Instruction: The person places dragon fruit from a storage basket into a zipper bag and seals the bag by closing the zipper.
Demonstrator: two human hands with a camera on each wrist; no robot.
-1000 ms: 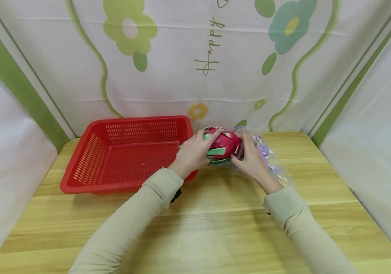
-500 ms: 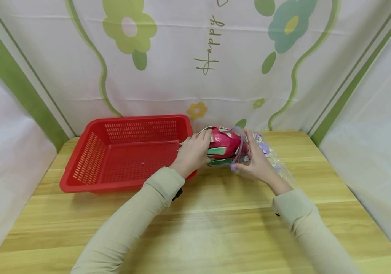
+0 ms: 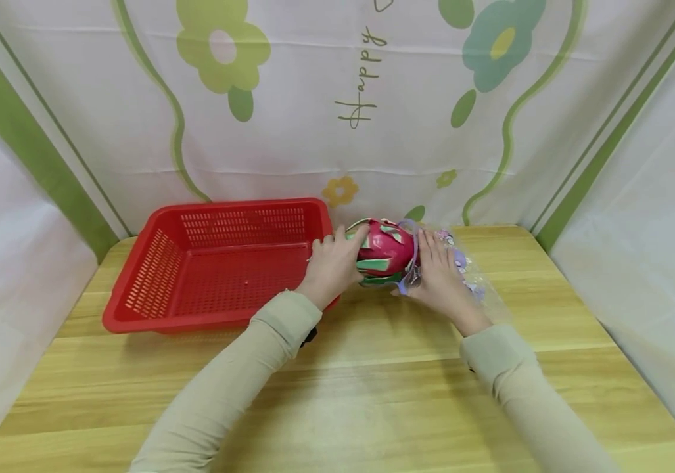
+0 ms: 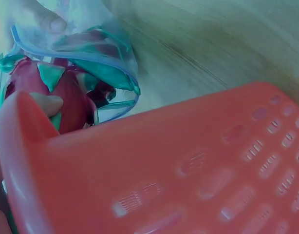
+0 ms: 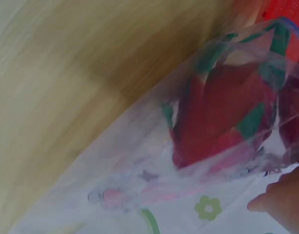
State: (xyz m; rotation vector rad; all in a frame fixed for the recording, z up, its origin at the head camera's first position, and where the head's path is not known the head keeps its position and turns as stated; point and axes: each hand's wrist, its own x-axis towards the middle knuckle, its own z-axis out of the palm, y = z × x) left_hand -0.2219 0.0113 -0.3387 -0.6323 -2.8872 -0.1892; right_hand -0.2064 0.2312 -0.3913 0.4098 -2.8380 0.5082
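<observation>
Directions were taken from the head view, twelve o'clock pointing away from the person. The artificial dragon fruit (image 3: 389,248) lay on its side at the mouth of a clear printed zip bag (image 3: 488,295). Its three o'clock end was within the bag's purple-blue rim (image 3: 403,287), and the remainder was outside. Through the film, the right wrist view showed a red-and-green fruit form (image 5: 220,117) deeper in the bag, apparently a second dragon fruit.

Condition of the hands: the left hand (image 3: 330,266) gripped the fruit at its nine o'clock end, fingers bent over it. The right hand (image 3: 440,279) was uncurled, its fingers laid along the bag just behind the mouth. The red perforated basket (image 3: 219,322) stood at nine o'clock, just beside the left hand, on the wood-grain surface (image 3: 337,401).

Assessment: the step in hand was judged to be the passing of the fruit through the bag's mouth, probably inward; direction could not be confirmed. If inward, the next move called for a steady left-hand push towards three o'clock while the right hand kept the mouth spread. The stiff leaf tips were considered liable to snag on the rim.
</observation>
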